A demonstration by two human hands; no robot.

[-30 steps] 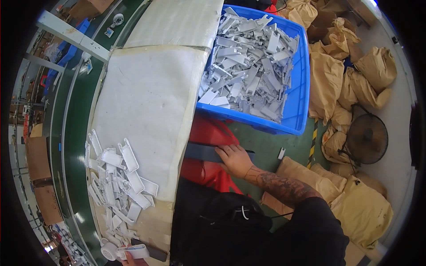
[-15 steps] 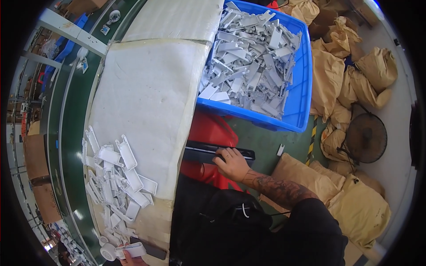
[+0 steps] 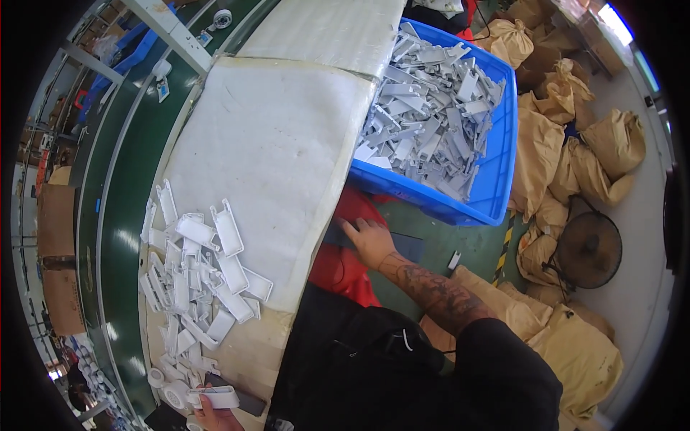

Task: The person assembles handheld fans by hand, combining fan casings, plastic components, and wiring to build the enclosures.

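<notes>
At the near end of the table, my left hand (image 3: 214,416) is closed on a long, shallow white plastic part (image 3: 218,396), with the thumb on its side. Right beside it is a round white piece with a perforated face (image 3: 176,394); whether the two are joined cannot be made out. A dark rectangular slab (image 3: 249,404) lies partly behind the held part. To the right of the table edge, my right hand (image 3: 371,243) has its fingers apart, over a dark flat panel (image 3: 408,248). The hand hides part of that panel, and contact is unclear.
Loose white plastic parts (image 3: 198,269) form a pile on the padded table (image 3: 273,144). A blue bin (image 3: 507,154) full of similar parts stands at the far right. A green conveyor (image 3: 126,237) runs along the left. Brown sacks (image 3: 539,151) and a black fan (image 3: 589,239) stand right.
The view has shifted, moving the table and bin rightward in the picture. My right hand's fingers have lifted or slid from the dark panel's edge toward the table. My left hand still holds the white part.
</notes>
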